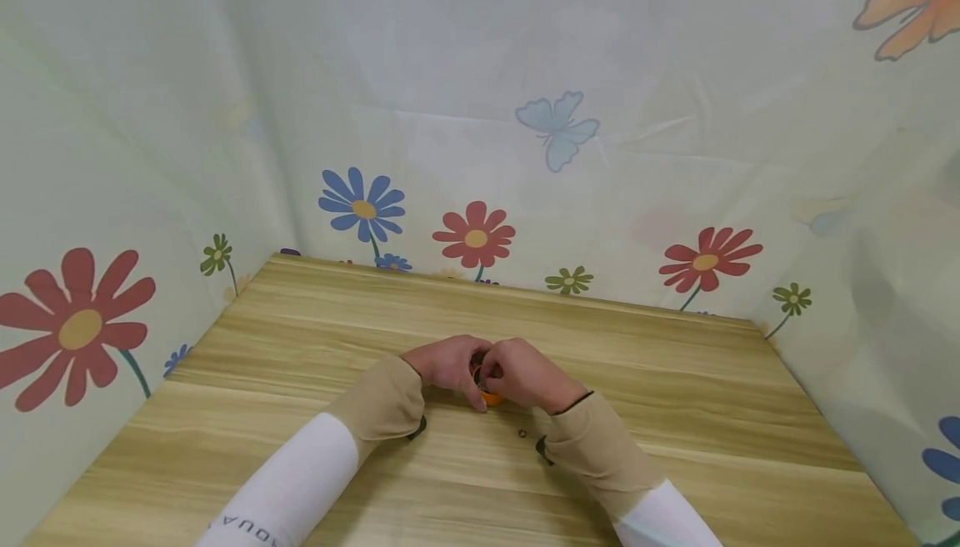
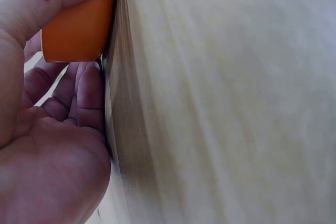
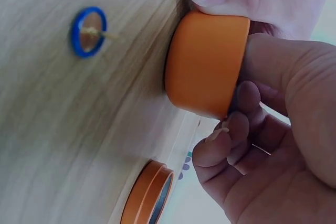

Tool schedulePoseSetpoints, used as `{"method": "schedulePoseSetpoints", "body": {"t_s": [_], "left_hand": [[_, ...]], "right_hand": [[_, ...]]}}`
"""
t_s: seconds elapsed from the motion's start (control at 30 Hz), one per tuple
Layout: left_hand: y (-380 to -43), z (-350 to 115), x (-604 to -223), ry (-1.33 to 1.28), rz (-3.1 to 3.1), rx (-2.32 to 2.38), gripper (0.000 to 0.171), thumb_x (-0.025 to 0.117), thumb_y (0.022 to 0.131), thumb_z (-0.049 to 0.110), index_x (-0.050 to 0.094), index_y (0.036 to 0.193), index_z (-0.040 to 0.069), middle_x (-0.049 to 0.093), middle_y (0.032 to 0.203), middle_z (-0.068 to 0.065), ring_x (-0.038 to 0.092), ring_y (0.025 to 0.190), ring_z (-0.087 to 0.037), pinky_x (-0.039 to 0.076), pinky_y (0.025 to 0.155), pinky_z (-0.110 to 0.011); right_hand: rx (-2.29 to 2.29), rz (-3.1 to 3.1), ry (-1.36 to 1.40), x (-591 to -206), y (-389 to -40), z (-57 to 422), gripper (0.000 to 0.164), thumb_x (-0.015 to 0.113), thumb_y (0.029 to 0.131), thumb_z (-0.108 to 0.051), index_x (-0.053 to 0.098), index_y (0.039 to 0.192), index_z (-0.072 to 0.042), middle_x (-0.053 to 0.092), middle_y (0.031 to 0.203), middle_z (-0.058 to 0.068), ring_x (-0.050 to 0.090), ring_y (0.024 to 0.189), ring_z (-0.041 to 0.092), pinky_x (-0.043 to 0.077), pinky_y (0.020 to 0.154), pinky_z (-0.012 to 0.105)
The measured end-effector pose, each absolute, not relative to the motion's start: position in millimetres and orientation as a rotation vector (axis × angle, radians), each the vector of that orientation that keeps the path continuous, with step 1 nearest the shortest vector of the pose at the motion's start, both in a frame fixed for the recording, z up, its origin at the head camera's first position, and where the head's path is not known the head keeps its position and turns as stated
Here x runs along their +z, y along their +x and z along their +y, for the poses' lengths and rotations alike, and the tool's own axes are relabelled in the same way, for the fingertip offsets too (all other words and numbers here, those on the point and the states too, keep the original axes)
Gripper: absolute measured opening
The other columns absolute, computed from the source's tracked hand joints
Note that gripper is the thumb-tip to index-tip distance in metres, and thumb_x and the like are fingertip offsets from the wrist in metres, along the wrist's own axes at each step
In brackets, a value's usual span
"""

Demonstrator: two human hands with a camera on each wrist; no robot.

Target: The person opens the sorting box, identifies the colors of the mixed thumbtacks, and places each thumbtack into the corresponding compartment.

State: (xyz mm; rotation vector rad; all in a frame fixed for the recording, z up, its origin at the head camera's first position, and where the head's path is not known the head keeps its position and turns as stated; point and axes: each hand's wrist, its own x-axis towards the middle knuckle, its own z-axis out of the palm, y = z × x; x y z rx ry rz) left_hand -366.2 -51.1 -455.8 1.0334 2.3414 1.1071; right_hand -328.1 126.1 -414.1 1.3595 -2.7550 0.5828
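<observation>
Orange in the head view, a cup (image 1: 492,399) stands in from the far edge of the table (image 1: 337,313); left wrist: the left hand (image 2: 52,145) grips it, likely to steady it; right wrist: the right hand (image 3: 307,135) reaches inside, holding what I cannot tell.

Left hand (image 1: 450,363) beside right hand (image 1: 527,373)

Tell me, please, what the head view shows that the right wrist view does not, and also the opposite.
Only the head view: the blue butterfly and orange butterfly on the backdrop, and the beige cuffs.
Only the right wrist view: an orange lid-like ring, plus the blue rim of a thumbtack.
Both: the orange cup, left hand, right hand, wooden table and thumbtack, tiny from the head.
</observation>
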Motion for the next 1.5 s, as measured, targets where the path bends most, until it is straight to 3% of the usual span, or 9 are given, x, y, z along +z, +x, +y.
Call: {"method": "schedulePoseSetpoints", "body": {"t_s": [0.27, 0.43, 0.8, 1.1, 1.5], "left_hand": [[-363, -50, -453, 1.054, 2.374, 1.092, 0.047, 0.09, 0.06, 0.018, 0.061, 0.096, 0.021, 0.06, 0.086, 0.008, 0.052, 0.074, -0.01, 0.045, 0.066, -0.024], [-360, -50, -450, 1.047, 2.415, 1.07, 0.043, 0.09, 0.059, 0.019, 0.06, 0.09, 0.021, 0.058, 0.081, 0.0, 0.048, 0.067, -0.012, 0.04, 0.058, -0.024], [-356, -49, -446, 0.983, 2.36, 1.13, 0.049, 0.089, 0.058, 0.007, 0.06, 0.097, 0.007, 0.063, 0.09, -0.005, 0.058, 0.08, -0.019, 0.048, 0.07, -0.025], [-355, -49, -446, 0.987, 2.375, 1.116, 0.049, 0.089, 0.058, 0.008, 0.059, 0.096, 0.01, 0.062, 0.089, -0.002, 0.058, 0.082, -0.018, 0.047, 0.07, -0.024], [-356, -48, -446, 0.979, 2.363, 1.126, 0.048, 0.089, 0.058, 0.007, 0.058, 0.095, 0.009, 0.062, 0.088, -0.001, 0.059, 0.083, -0.021, 0.047, 0.071, -0.024]], "right_hand": [[0.719, -2.787, 1.318, -411, -323, 134, 0.007, 0.067, 0.087, -0.012, 0.068, 0.081, -0.016, 0.059, 0.07, -0.011, 0.05, 0.059, 0.005, 0.044, 0.054, 0.023], [0.761, -2.807, 1.345, -410, -316, 140, 0.005, 0.067, 0.089, -0.016, 0.067, 0.084, -0.016, 0.058, 0.069, -0.013, 0.048, 0.057, 0.005, 0.043, 0.052, 0.023], [0.67, -2.762, 1.408, -408, -304, 155, 0.008, 0.07, 0.085, -0.014, 0.068, 0.079, -0.017, 0.053, 0.069, -0.015, 0.046, 0.06, 0.003, 0.042, 0.054, 0.021], [0.676, -2.812, 1.472, -415, -303, 171, 0.008, 0.068, 0.083, -0.008, 0.068, 0.082, -0.016, 0.056, 0.071, -0.014, 0.049, 0.06, 0.002, 0.045, 0.054, 0.021], [0.664, -2.771, 1.622, -427, -302, 182, 0.012, 0.068, 0.068, -0.009, 0.064, 0.072, -0.02, 0.056, 0.065, -0.007, 0.05, 0.058, 0.004, 0.041, 0.052, 0.017]]}}
